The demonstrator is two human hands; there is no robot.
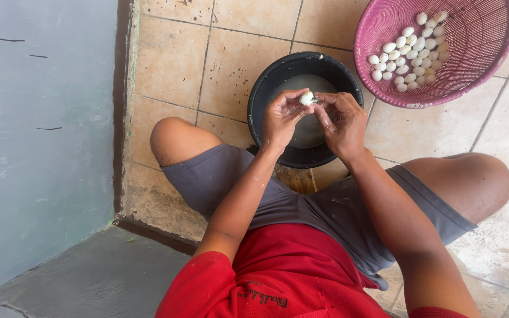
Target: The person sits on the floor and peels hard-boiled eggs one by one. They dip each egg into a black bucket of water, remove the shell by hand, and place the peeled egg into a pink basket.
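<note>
A small white egg (pixel 307 98) is pinched between the fingertips of both hands, above a black bowl (pixel 266 94) that holds cloudy water. My left hand (pixel 281 119) grips the egg from the left. My right hand (pixel 343 121) touches it from the right with thumb and fingers. Both hands hover over the bowl's middle. A pink woven basket (pixel 490 65) at the upper right holds several peeled white eggs (pixel 410 50).
I sit low on a small wooden stool (pixel 296 178) with knees spread, the bowl between them on a beige tiled floor (pixel 225 59). A grey wall (pixel 42 135) and a dark step (pixel 101 277) run along the left.
</note>
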